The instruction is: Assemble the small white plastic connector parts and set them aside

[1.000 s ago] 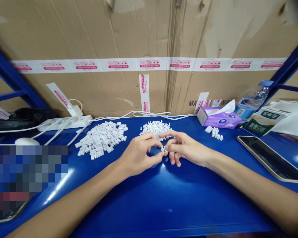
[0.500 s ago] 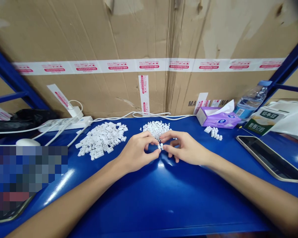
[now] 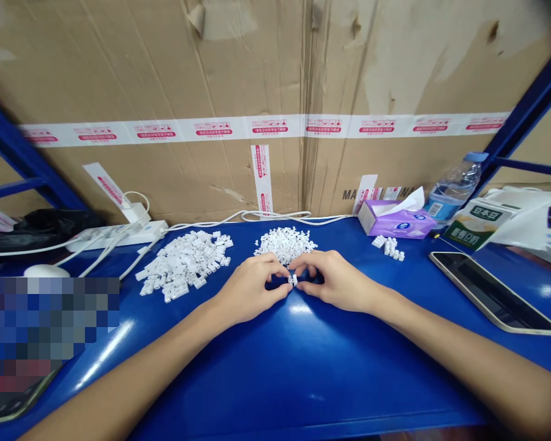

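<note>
My left hand (image 3: pixel 252 285) is closed in a pinch, thumb and index finger at the left side of a small white plastic piece (image 3: pixel 292 280). From the other side, my right hand (image 3: pixel 337 283) closes thumb and index finger on the same piece. Its exact kind is too small to make out, and fingertips cover part of it. Just behind both hands lies a pile of tiny white plastic parts (image 3: pixel 285 242). Left of my left hand spreads a larger heap of flat white plastic pieces (image 3: pixel 183 263).
A few white pieces (image 3: pixel 389 247) lie by a purple tissue pack (image 3: pixel 397 222). At the right are a phone (image 3: pixel 491 294), a water bottle (image 3: pixel 454 187) and a carton (image 3: pixel 475 223). White cables and a power strip (image 3: pixel 119 236) run along the back of the blue table (image 3: pixel 303 380).
The view has shifted slightly. My right hand's fingers have come in closer around the white piece, with its index finger now nearer my left fingertips.
</note>
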Tool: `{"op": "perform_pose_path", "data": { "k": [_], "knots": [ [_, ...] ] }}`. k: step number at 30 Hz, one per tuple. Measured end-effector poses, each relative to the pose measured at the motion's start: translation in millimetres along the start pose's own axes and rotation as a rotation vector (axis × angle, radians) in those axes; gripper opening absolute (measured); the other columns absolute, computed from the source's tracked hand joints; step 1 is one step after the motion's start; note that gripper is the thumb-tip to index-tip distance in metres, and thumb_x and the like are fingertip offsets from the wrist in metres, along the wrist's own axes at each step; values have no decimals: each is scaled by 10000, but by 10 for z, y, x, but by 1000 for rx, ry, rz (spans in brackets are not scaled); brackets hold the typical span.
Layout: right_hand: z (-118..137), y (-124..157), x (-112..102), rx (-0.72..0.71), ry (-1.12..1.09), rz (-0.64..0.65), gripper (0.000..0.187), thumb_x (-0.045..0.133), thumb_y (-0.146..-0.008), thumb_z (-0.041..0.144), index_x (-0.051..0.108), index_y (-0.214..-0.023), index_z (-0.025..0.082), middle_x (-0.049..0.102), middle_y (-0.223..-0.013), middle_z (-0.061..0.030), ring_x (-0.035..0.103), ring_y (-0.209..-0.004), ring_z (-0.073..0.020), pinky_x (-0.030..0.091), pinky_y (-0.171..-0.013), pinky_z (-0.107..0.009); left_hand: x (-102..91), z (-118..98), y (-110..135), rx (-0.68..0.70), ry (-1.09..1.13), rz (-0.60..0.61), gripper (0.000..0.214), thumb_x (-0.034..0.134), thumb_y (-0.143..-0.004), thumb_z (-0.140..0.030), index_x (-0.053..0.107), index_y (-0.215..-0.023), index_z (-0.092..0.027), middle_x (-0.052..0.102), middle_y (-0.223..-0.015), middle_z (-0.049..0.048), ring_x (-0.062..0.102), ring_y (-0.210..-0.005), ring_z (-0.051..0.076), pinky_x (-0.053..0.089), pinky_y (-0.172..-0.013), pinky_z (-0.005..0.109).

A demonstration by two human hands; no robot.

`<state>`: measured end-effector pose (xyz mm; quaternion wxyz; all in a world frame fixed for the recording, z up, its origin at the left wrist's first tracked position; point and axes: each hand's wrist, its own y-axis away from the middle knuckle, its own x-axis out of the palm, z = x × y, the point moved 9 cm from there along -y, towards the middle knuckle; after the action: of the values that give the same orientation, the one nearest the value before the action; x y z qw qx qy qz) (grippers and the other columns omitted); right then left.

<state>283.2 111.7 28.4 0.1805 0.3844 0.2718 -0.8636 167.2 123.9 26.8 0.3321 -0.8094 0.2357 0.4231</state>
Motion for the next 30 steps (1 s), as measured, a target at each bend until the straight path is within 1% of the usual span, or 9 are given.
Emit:
{"op": "perform_pose_path", "data": {
  "k": [3, 6, 8, 11, 14, 16, 19, 24, 30],
  "knots": [
    [-7, -2, 3, 1, -7, 1, 252, 673, -842, 135, 684, -1080, 219, 717, -908, 2, 606, -761, -140, 439, -703, -264, -12, -6, -2, -4, -41, 35, 144, 706, -883, -285, 751, -997, -209, 668, -922, 29, 630, -824, 195, 485, -721, 319],
    [-15, -4, 11, 6, -7, 6, 259, 682, -848, 151, 680, -1100, 211, 727, -926, -3, 612, -770, -144, 446, -713, -269, -67, -7, 4, 11, -114, 79, 234, 721, -864, -334, 745, -1056, -202, 678, -980, 52, 642, -916, 234, 509, -798, 356],
    [-20, -4, 14, 17, 5, 10, 281, 687, -850, 163, 675, -1127, 207, 728, -953, -13, 614, -775, -149, 450, -714, -274, -133, 6, 5, 26, -165, 87, 231, 693, -879, -324, 742, -1068, -200, 684, -1003, 64, 639, -964, 255, 511, -846, 382],
    [-5, -3, -10, 13, 36, 15, 313, 709, -842, 184, 665, -1152, 192, 717, -1014, -39, 616, -806, -161, 463, -730, -284, -250, 53, -6, 29, -226, 50, 205, 631, -903, -245, 734, -1071, -189, 690, -1009, 77, 641, -951, 258, 508, -849, 396],
    [14, 1, -60, -13, 115, 50, 303, 746, -826, 220, 677, -1119, 184, 699, -1014, -53, 610, -817, -172, 468, -752, -300, -321, 122, -18, 10, -259, -7, 193, 599, -899, -184, 738, -1033, -180, 687, -980, 81, 643, -908, 249, 504, -803, 381],
    [-31, 8, -104, 9, 180, 87, 253, 750, -832, 259, 694, -1069, 190, 684, -956, -49, 602, -783, -173, 458, -710, -297, -329, 171, -19, -3, -255, -35, 192, 593, -897, -177, 740, -1020, -185, 682, -963, 74, 643, -855, 229, 502, -763, 362],
    [-164, 29, -184, 87, 260, 131, 225, 744, -838, 311, 709, -1030, 200, 667, -883, -43, 596, -742, -176, 436, -648, -291, -299, 238, -16, -22, -252, -49, 229, 589, -899, -184, 735, -1075, -187, 675, -961, 67, 631, -761, 193, 494, -702, 335],
    [-298, 59, -324, 157, 393, 128, 318, 724, -857, 355, 702, -1135, 201, 659, -1032, -101, 640, -843, -225, 487, -731, -344, -237, 268, -21, -54, -266, -34, 262, 577, -923, -194, 735, -1131, -185, 665, -933, 65, 612, -708, 181, 470, -663, 327],
    [-390, 96, -425, 234, 514, 140, 371, 680, -883, 409, 688, -1189, 200, 654, -1103, -134, 668, -923, -286, 526, -786, -406, -233, 202, -26, -51, -236, -53, 211, 590, -924, -176, 754, -1055, -191, 668, -905, 58, 609, -702, 177, 473, -655, 318]
  ]
}}
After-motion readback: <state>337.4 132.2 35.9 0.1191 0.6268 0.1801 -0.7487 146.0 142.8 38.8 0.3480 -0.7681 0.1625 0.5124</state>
